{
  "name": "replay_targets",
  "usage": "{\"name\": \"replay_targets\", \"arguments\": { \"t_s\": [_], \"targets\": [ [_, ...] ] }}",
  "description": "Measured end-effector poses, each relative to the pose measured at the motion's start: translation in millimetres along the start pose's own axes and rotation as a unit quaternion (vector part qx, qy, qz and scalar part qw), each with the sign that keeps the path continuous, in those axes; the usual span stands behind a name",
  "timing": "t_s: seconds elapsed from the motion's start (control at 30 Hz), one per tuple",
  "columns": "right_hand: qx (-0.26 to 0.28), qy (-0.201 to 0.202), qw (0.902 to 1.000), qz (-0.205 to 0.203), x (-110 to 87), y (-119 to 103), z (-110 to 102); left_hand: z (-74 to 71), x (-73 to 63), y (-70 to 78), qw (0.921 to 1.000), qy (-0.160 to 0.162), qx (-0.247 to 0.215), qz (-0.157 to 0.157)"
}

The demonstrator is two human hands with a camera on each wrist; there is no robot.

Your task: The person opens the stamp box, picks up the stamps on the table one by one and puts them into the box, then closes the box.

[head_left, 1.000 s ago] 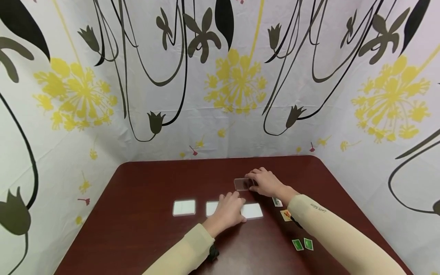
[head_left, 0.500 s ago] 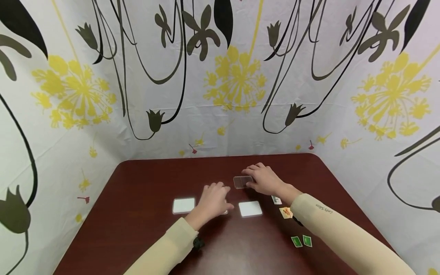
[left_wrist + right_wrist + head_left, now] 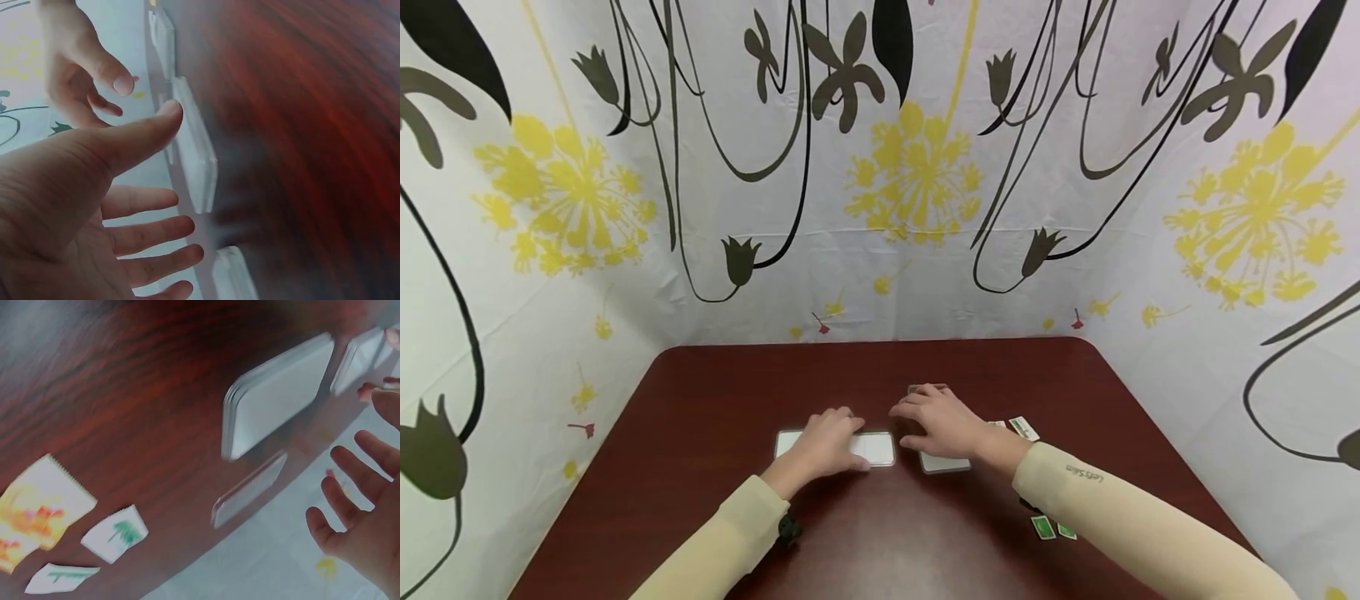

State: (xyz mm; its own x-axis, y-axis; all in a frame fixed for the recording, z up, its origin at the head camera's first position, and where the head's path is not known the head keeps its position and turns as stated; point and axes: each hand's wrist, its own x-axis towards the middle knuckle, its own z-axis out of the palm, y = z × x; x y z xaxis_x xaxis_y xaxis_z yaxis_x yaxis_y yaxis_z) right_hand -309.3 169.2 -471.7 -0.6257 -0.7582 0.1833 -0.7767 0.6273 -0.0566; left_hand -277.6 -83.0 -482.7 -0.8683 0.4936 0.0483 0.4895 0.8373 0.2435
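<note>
cases (image 3: 876, 448) toward the far edge of the worktop (image 3: 880, 550) look light, stiff, slick, best pinched by opposite rims; left hand (image 3: 825, 444) and right hand (image 3: 943, 423) are loose-fingered, grasping nothing.

Dark-grained red-brown desk (image 3: 707, 417) — white cases (image 3: 877, 449), green stamps (image 3: 1042, 527), cream sleeves (image 3: 1120, 500) — white cloth (image 3: 917, 287) with yellow and grey flowers (image 3: 917, 177).

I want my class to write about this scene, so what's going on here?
A person has both bare hands over a dark reddish table. The left hand is above the left and middle of three flat white pieces; whether it touches them is unclear. The right hand, near the third, holds nothing. A clear piece lies beyond that third one, and small stamp-like papers lie to the right.
</note>
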Motion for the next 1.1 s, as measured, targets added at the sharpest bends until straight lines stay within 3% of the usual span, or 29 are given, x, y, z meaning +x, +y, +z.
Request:
{"name": "replay_targets", "arguments": {
  "t_s": [0.13, 0.33, 0.63, 1.1],
  "targets": [
    [-0.004, -0.006, 0.9999, -0.013, 1.9, -11, 11, 9.8, -0.4, -5.5, 0.9999, -0.014, -0.008, 0.002],
    [-0.003, -0.015, 0.9997, -0.019, 0.3, -21, 26, 21.6, 1.3, -6.7, 0.9999, -0.006, -0.012, 0.008],
    [-0.016, 0.015, 0.9991, -0.035, -3.9, -24, 33, 20.3, -2.2, -0.7, 0.9998, 0.000, 0.013, 0.017],
    [-0.015, 0.006, 0.9996, -0.023, 1.0, -32, 30, 14.7, -4.6, 5.1, 0.9975, -0.003, 0.068, 0.020]
  ]
}}
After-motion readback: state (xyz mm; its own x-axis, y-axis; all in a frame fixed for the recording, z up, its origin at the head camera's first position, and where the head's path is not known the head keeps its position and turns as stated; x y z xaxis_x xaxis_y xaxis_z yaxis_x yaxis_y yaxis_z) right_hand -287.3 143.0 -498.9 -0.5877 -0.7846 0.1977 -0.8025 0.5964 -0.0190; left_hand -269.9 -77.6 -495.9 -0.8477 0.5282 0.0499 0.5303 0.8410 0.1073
